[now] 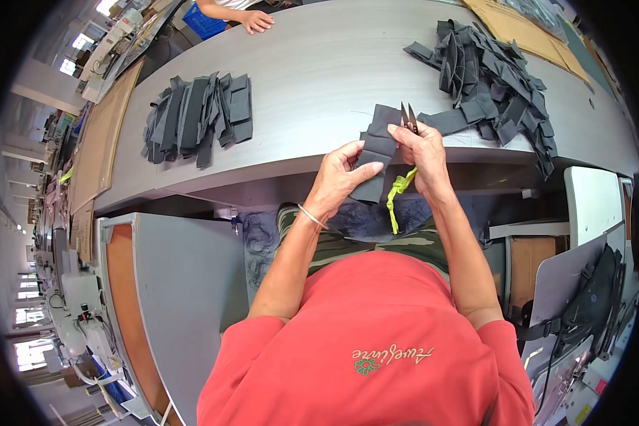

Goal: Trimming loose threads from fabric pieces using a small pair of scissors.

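Just past the near edge of the table [319, 78], a dark grey fabric piece [378, 148] is stretched between my hands. My left hand [334, 177] pinches its left side between thumb and fingers. On the upper right side, the thumb of my right hand [427, 153] presses the cloth. That same hand grips thread snips [409, 118], blades pointing up and away; a knotted yellow-green cord [397, 190] dangles below it. A linked fabric strip runs from behind my right hand to a tangled heap of dark grey pieces [500, 89]. Loose threads stick out near the cloth.
At the left of the table lies a flatter stack of similar pieces [199, 117]. Another person's hand [255, 21] rests on the far edge, near a blue crate [204, 21]. Cardboard [525, 32] covers the far right. A grey cabinet [181, 263] stands left of my legs.
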